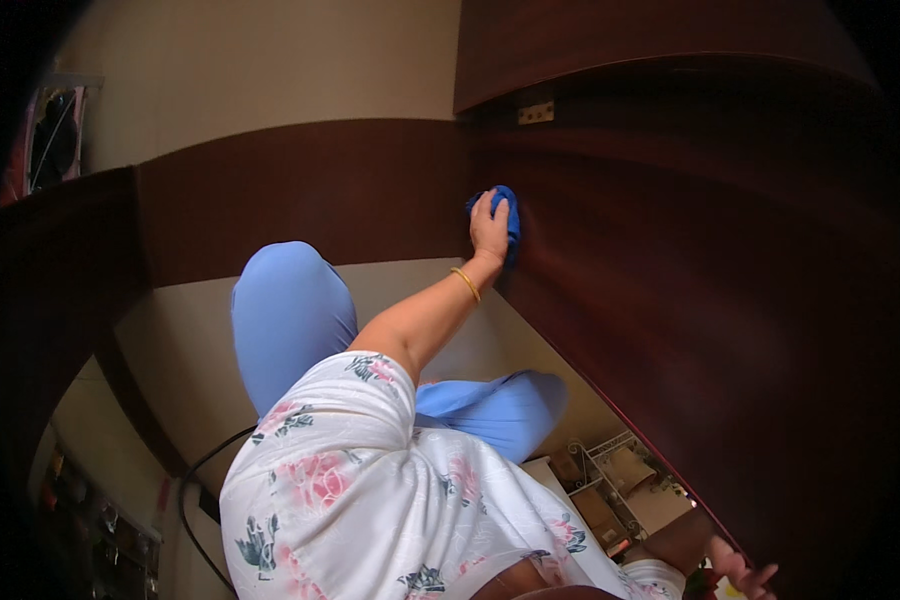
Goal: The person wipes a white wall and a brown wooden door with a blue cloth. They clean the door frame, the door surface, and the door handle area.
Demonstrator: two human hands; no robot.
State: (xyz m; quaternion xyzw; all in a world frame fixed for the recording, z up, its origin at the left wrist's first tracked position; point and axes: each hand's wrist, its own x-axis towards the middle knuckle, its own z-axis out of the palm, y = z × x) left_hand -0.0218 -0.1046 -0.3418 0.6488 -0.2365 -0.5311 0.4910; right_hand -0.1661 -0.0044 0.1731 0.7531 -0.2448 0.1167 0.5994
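My left hand [489,229], with a gold bangle at the wrist, presses a blue cloth [507,217] against a dark reddish-brown wooden panel [645,285]. Its fingers lie bent over the cloth, close to the corner where the panel meets a brown band [307,195] on the wall. At the lower right, my right hand [742,570] has its fingers over the panel's long edge; part of that hand is hidden. A small brass-coloured metal fitting [535,112] with screws sits higher up, under an overhanging dark wooden part [645,37].
My bent knees [292,322] in blue trousers are near the wall. A black cable [182,502] curves at the lower left. Beyond the panel's edge stands a white wire rack [607,457] with boxes [598,514]. Barred openings [56,142] show at the far left.
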